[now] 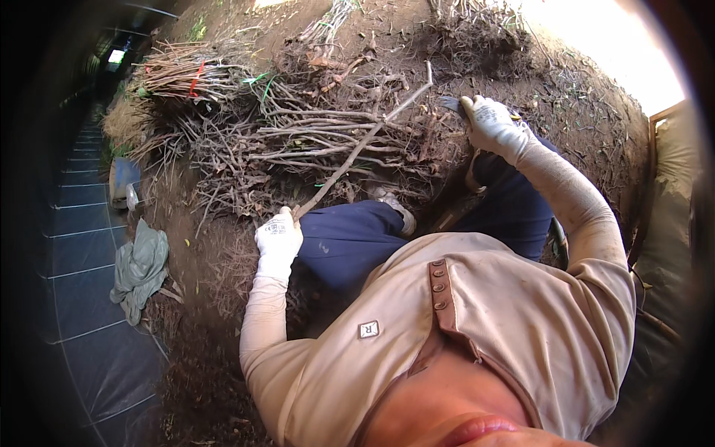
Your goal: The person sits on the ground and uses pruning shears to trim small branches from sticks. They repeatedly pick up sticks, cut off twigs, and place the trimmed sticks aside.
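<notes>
My left hand (277, 239), in a white glove, is closed around the lower end of a long, bare woody stem (352, 155). The stem slants up and away to the right, and its bent far tip rises over the piled plants. My right hand (495, 126), gloved too, grips a cutting tool, probably pruning shears (451, 105); a metal blade shows past the thumb, while most of the tool is hidden in the fist. The blade is apart from the stem. Beneath the stem lies a heap of bare-root woody plants (329, 137) with tangled roots.
A bundle of thin stems (173, 71) tied with red tape lies at the far left. More rooted plants (475, 33) lie at the back. Dark plastic sheeting (84, 251) runs along the left, beside a crumpled grey-green cloth (142, 265). My bent knees (346, 240) frame the near ground.
</notes>
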`<state>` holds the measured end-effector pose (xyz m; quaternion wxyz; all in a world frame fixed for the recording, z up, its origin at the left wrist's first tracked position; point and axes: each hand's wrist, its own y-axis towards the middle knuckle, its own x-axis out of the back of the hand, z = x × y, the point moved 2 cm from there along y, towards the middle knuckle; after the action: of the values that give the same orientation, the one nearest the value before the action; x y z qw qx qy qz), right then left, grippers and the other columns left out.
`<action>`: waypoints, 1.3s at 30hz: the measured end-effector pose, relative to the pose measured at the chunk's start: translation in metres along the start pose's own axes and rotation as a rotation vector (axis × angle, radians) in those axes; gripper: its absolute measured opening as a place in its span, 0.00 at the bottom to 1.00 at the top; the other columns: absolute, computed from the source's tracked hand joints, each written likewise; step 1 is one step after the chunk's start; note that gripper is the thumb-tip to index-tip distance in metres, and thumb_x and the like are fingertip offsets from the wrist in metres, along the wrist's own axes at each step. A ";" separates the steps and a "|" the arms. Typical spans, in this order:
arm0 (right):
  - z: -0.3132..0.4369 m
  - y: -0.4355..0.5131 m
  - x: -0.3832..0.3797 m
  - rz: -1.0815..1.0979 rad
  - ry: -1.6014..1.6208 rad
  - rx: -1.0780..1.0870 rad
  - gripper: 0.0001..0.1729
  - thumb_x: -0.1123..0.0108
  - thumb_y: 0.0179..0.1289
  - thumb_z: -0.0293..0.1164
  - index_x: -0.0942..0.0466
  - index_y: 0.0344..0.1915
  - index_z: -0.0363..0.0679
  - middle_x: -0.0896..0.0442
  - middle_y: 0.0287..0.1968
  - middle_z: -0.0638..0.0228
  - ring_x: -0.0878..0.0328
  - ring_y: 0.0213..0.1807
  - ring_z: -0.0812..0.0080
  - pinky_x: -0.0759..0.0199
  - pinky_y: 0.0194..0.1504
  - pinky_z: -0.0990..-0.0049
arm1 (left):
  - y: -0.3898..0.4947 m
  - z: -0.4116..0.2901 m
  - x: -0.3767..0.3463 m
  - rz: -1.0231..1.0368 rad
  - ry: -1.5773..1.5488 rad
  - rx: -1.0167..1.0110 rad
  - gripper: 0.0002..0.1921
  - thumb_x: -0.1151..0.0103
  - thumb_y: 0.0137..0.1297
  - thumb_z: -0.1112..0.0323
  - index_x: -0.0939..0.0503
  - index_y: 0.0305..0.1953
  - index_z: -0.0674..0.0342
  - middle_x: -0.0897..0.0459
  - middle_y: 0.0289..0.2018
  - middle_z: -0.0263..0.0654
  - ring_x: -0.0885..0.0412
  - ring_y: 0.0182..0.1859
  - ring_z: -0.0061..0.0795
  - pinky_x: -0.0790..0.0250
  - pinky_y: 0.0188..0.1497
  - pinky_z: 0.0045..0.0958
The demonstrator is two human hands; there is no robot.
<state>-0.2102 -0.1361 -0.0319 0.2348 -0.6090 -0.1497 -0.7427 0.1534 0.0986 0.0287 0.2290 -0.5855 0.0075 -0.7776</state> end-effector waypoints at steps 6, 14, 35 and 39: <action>0.017 0.018 0.011 0.111 -0.302 0.082 0.21 0.48 0.50 0.28 0.30 0.47 0.37 0.24 0.40 0.55 0.25 0.42 0.58 0.31 0.41 0.63 | -0.004 -0.016 0.010 0.014 -0.008 -0.037 0.15 0.48 0.59 0.57 0.29 0.41 0.60 0.18 0.29 0.43 0.18 0.32 0.40 0.28 0.34 0.40; 0.009 0.035 0.007 0.182 0.018 0.062 0.16 0.46 0.51 0.28 0.28 0.43 0.40 0.19 0.35 0.56 0.20 0.40 0.57 0.29 0.44 0.62 | -0.001 -0.008 0.012 0.070 -0.225 0.012 0.18 0.47 0.60 0.58 0.30 0.47 0.61 0.19 0.34 0.48 0.18 0.38 0.38 0.29 0.36 0.39; -0.073 0.036 0.011 -0.623 1.660 -0.641 0.20 0.43 0.57 0.27 0.32 0.51 0.36 0.28 0.27 0.72 0.32 0.23 0.81 0.36 0.23 0.82 | 0.355 -0.277 0.269 -0.096 -1.343 -0.609 0.09 0.49 0.64 0.65 0.26 0.38 0.64 0.24 0.25 0.37 0.24 0.30 0.28 0.26 0.40 0.31; -0.066 0.034 0.015 -0.376 1.773 -0.694 0.22 0.43 0.58 0.28 0.33 0.52 0.36 0.28 0.30 0.72 0.31 0.29 0.80 0.35 0.29 0.81 | 0.314 -0.252 0.136 0.098 -1.801 -0.457 0.10 0.47 0.62 0.68 0.25 0.42 0.67 0.23 0.25 0.38 0.22 0.31 0.27 0.24 0.42 0.30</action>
<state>-0.2497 -0.2013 -0.0332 -0.0528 0.1705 0.2143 -0.9603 0.0037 -0.2972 -0.0152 0.0603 -0.9982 0.0047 0.0010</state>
